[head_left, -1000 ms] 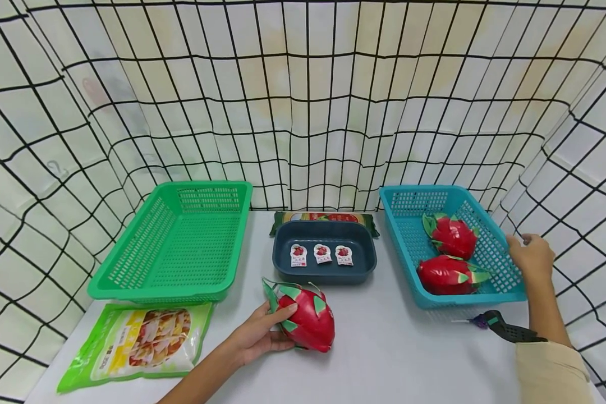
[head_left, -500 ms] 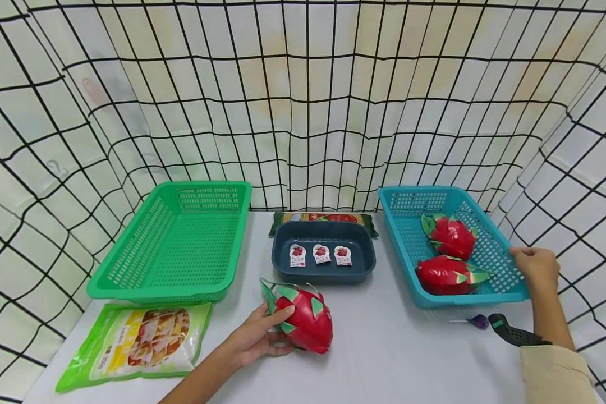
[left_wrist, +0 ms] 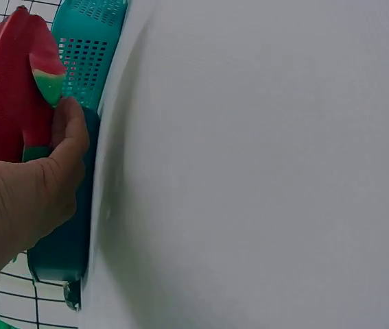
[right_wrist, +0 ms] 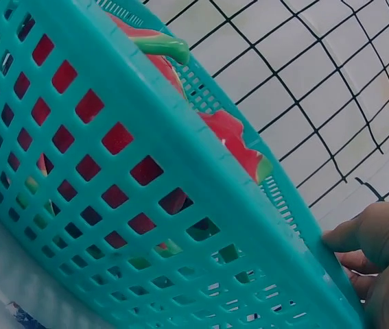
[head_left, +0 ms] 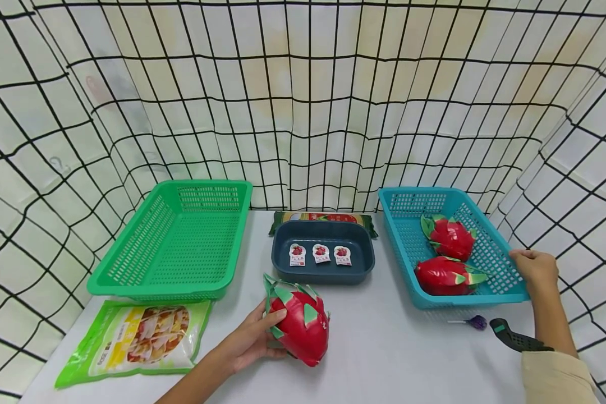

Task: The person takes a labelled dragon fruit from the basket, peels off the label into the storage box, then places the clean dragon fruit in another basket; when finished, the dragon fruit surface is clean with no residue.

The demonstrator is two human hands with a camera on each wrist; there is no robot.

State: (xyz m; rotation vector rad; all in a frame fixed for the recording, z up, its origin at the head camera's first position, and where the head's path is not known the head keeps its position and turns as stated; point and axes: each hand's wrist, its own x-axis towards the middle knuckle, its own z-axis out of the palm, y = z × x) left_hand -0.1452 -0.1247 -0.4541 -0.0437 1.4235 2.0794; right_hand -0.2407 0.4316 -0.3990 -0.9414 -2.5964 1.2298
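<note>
My left hand point(head_left: 255, 339) grips a red dragon fruit point(head_left: 305, 325) with green leafy tips, held over the white table near the middle. In the left wrist view the thumb and fingers lie against the side of that dragon fruit point(left_wrist: 9, 89). At the right, my right hand point(head_left: 537, 269) holds the near right rim of a blue plastic basket point(head_left: 399, 247). Seen from the right wrist, its thumb and fingers pinch the edge of the basket point(right_wrist: 215, 171). Two more dragon fruits, a rear one point(head_left: 454, 238) and a front one point(head_left: 441, 276), lie inside.
A green basket point(head_left: 234, 252) stands at the left, with a green and white food bag point(head_left: 131, 342) before it. Behind the held fruit, a dark blue tray point(head_left: 323, 276) carries three stickers; a long packet point(head_left: 328, 217) lies behind. A purple lollipop point(head_left: 477, 322) lies before the blue basket.
The held dragon fruit has tilted, its rounded end lower and nearer to me. My right hand has slid slightly nearer to me along the basket's rim.
</note>
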